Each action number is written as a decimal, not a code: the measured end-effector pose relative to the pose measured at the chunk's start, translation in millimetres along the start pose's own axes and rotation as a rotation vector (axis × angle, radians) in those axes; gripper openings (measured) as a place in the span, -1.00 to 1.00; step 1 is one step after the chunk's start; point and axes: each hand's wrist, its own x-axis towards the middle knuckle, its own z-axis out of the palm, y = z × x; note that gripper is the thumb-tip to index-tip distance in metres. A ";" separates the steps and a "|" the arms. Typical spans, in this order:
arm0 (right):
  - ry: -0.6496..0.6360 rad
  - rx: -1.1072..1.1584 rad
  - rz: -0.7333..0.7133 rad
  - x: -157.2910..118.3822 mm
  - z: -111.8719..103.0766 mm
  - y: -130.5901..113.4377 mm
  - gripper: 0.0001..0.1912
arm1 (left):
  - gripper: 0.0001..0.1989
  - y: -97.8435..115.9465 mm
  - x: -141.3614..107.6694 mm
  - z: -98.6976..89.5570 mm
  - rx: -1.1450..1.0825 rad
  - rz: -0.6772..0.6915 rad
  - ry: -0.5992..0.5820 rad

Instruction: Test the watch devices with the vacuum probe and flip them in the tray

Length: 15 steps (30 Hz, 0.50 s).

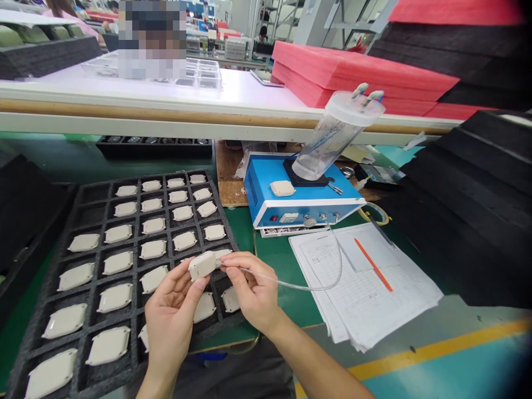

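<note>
Between the thumb and fingers of my left hand (177, 299) is a cream rounded-square casing (202, 266). My right hand (253, 288) pinches the end of a clear thin tube (307, 288) against the casing's right edge; its very tip is hidden by my fingers. From there the tube loops to the front of a blue box-shaped device (307, 191). Below both hands lies a black foam tray (137, 277) with similar cream casings in its compartments. Another cream casing (282, 188) rests on top of the blue device.
A clear cylinder (328, 136) leans on the device. Papers (366, 293) with an orange stick (373, 265) lie to the right, beside stacked black foam (465, 210). A raised white shelf (245, 91) crosses behind, bearing red foam sheets (353, 75). People sit farther back.
</note>
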 end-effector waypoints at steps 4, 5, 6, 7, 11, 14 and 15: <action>0.000 0.010 -0.009 0.0 0.4 0.4 -0.83 | -0.52 -1.0 0.5 -0.9 0.013 0.002 -0.002; -0.001 0.012 -0.008 0.1 0.4 0.5 -0.83 | -0.52 -1.1 0.4 -1.0 0.015 0.002 -0.004; -0.001 0.013 -0.004 0.1 0.3 0.6 -0.83 | -0.52 -1.2 0.3 -1.0 0.017 0.002 -0.008; -0.002 0.011 0.001 0.1 0.3 0.7 -0.83 | -0.52 -1.1 0.0 -0.9 0.019 0.002 -0.010; -0.004 -0.006 0.013 -0.4 -0.1 1.2 -0.84 | -0.52 -0.2 -0.8 -0.9 0.018 0.002 -0.006; -0.005 -0.014 0.013 -1.1 0.0 1.5 -0.83 | -0.51 0.4 0.1 -1.4 0.020 0.001 -0.008; -0.004 -0.016 0.012 -1.0 0.2 1.5 -0.84 | -0.51 0.3 0.9 -1.5 0.021 0.002 -0.009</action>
